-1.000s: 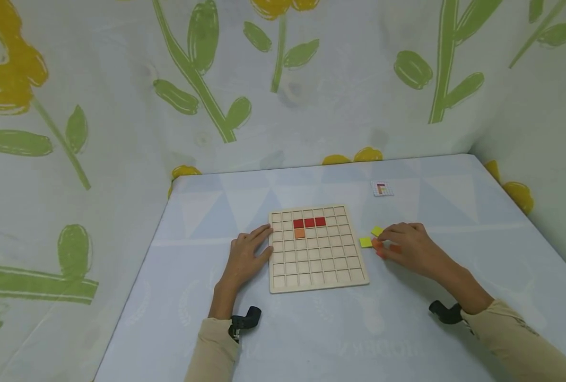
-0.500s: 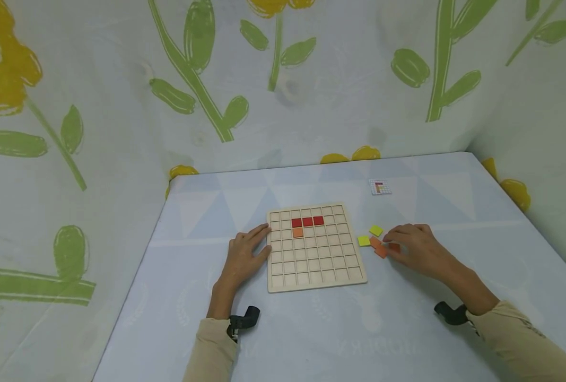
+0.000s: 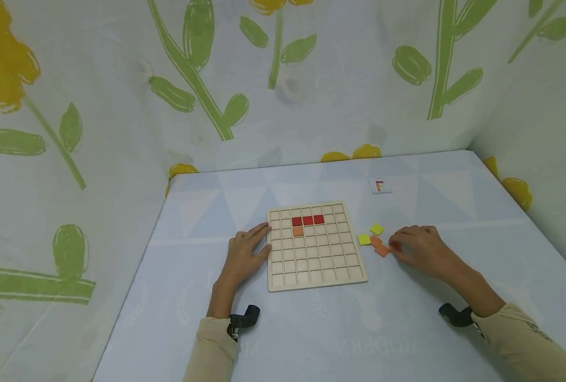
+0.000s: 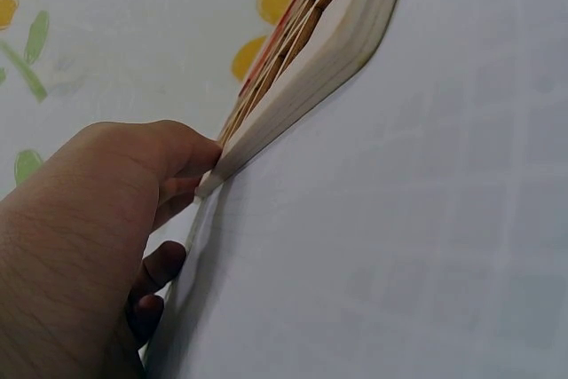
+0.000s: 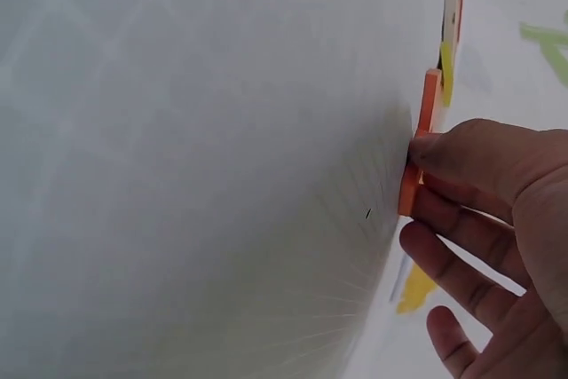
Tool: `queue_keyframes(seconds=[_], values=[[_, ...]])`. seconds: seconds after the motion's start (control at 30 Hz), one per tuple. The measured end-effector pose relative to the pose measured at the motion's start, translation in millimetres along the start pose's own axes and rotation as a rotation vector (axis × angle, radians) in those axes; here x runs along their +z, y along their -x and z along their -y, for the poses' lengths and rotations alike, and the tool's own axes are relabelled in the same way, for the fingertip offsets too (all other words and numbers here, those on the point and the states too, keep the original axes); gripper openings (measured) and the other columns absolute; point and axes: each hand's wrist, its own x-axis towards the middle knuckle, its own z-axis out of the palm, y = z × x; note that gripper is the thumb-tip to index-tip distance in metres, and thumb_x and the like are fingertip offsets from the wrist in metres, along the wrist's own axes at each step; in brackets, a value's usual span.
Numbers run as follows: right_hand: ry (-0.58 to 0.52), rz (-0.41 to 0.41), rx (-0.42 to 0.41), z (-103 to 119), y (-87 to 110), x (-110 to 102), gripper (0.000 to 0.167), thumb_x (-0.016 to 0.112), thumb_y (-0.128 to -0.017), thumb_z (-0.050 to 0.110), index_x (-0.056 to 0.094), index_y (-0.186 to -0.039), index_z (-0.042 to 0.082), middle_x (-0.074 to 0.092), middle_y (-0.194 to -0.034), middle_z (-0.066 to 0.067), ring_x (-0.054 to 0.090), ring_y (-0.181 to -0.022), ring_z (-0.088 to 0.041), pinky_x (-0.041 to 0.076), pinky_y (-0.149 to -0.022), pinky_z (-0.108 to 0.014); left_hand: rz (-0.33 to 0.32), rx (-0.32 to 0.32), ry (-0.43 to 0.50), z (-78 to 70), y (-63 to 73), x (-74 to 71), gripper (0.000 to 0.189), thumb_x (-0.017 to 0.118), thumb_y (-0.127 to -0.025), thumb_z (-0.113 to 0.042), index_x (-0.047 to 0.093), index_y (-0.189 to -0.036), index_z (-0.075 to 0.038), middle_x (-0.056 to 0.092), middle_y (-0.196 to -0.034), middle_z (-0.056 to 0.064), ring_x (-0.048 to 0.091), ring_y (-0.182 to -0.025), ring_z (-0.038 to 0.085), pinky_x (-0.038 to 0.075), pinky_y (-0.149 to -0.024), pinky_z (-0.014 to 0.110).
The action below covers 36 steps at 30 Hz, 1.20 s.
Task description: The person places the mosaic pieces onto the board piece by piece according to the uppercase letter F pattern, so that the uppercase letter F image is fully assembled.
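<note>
A square wooden grid board (image 3: 318, 260) lies mid-table. In its upper rows sit three red tiles (image 3: 307, 220) side by side, and an orange tile (image 3: 298, 231) is below the leftmost one. My left hand (image 3: 246, 258) rests at the board's left edge, its thumb and fingertips against the rim. To the right of the board, my right hand (image 3: 421, 249) pinches an orange square tile (image 5: 411, 185) between thumb and fingers, low over the table. Just left of those fingertips lie two loose orange tiles (image 3: 381, 250) and two yellow-green tiles (image 3: 376, 229).
A small pattern card (image 3: 380, 185) with a coloured grid lies beyond the loose tiles. The pale table (image 3: 340, 329) has its back edge against a curtain (image 3: 349, 95) printed with flowers. Black wrist cameras (image 3: 246, 317) sit at both sleeves.
My right hand has shifted rightward, off the two orange tiles beside the yellow-green ones, and its fingers now pinch the rightmost orange tile. My left hand stays at the board's edge.
</note>
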Motion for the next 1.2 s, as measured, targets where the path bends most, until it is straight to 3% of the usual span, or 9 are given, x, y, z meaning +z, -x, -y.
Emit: queue_keyframes(seconds=[0.47, 0.9, 1.2], values=[[0.004, -0.025, -0.018, 2.4, -4.4, -4.4, 0.018, 0.086, -0.076, 0.009, 0.074, -0.089, 0.011, 0.070, -0.089, 0.000, 0.063, -0.092, -0.027, 0.038, -0.085, -0.057, 0.002, -0.025, -0.004, -2.8, 0.6, -0.2, 0.052, 0.060, -0.098, -0.035, 0.052, -0.148, -0.025, 0.043, -0.155, -0.010, 0.049, -0.109, 0.022, 0.033, -0.099, 0.046], [-0.040, -0.091, -0.080, 11.5, -16.8, -7.6, 0.022, 0.089, -0.073, 0.008, 0.075, -0.090, 0.010, 0.071, -0.091, -0.002, 0.063, -0.094, -0.027, 0.037, -0.085, -0.055, -0.030, 0.005, 0.002, -4.0, 2.1, -0.6, 0.051, 0.061, -0.097, -0.034, 0.055, -0.146, -0.022, 0.046, -0.153, -0.007, 0.050, -0.107, 0.021, 0.034, -0.096, 0.046], [-0.076, -0.086, -0.102, 22.6, -28.3, -8.0, 0.023, 0.089, -0.074, 0.012, 0.076, -0.091, 0.010, 0.072, -0.093, 0.000, 0.063, -0.094, -0.024, 0.036, -0.086, -0.051, -0.026, 0.003, -0.001, -4.2, 2.1, -0.8, 0.051, 0.061, -0.097, -0.035, 0.055, -0.146, -0.022, 0.045, -0.153, -0.008, 0.050, -0.108, 0.021, 0.034, -0.096, 0.045]])
